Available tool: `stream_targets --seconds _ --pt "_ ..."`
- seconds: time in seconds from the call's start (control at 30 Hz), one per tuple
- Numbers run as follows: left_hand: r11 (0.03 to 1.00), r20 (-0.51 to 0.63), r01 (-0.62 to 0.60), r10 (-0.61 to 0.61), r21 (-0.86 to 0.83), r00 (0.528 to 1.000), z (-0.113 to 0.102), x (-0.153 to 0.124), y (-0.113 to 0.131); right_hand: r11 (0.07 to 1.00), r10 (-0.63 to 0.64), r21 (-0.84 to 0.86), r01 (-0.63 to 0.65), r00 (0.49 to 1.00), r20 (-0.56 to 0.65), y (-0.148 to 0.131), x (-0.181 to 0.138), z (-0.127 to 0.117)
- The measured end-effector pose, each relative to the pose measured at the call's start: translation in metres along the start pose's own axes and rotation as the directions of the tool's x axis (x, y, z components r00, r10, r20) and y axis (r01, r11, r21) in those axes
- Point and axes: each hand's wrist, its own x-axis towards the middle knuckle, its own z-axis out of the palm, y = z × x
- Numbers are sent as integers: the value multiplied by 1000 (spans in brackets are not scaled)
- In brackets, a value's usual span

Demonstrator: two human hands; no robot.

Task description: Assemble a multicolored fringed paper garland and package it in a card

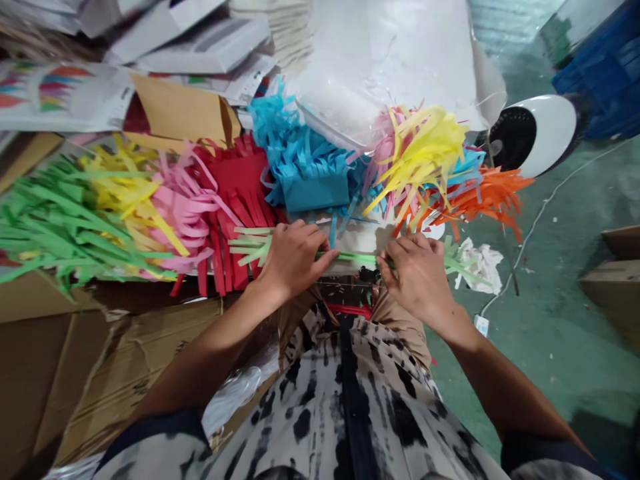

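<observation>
Between my hands runs a narrow band of green fringed paper [357, 257], its pale cut strips fanning out past both ends. My left hand [299, 257] is closed around its left part, thumb pointing right along it. On the right part, the fingers of my right hand [414, 270] curl down and pinch the paper. Just beyond my left hand lie blue fringed paper [316, 190] and red fringed paper [244, 173]. Beyond my right hand are yellow fringed paper [425, 150] and orange fringed paper [487, 200].
Green fringes [55, 213], yellow fringes [123, 180] and pink fringes [183, 207] are heaped at the left. A brown paper packet [183, 110] and white boxes [210, 43] lie behind. White cable [537, 217] crosses the floor. Cardboard [135, 373] is at lower left, a blue crate [605, 73] upper right.
</observation>
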Motion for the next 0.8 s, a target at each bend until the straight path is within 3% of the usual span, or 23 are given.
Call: stream_targets --seconds 0.1,0.17,0.27,0.33,0.4,0.53,0.67,0.8 --pt "999 31 -15 13 42 999 -8 4 3 999 26 -47 -27 1000 -17 -3 -3 -1" --pt "995 -29 -42 44 91 999 -9 4 7 998 21 -62 -25 998 -68 -6 -7 0" --pt "969 -142 -208 226 130 964 -2 -2 19 994 -111 -42 106 983 -147 -13 -16 7" --pt "929 -144 -338 359 150 922 7 -8 26 984 -178 -47 173 972 -155 -16 -21 11" --pt "909 -127 -385 405 158 905 17 -15 27 983 -176 -70 168 973 -148 -16 -25 14" --pt "941 -137 -310 327 134 935 20 -29 6 987 -147 -95 133 977 -157 -3 -35 10" --pt "973 -124 -202 215 110 969 2 -44 -22 992 -104 -89 90 979 -176 12 -44 6" --pt "963 -232 -207 244 172 942 -8 -44 -13 992 -108 -82 95 979 -173 13 -43 4"
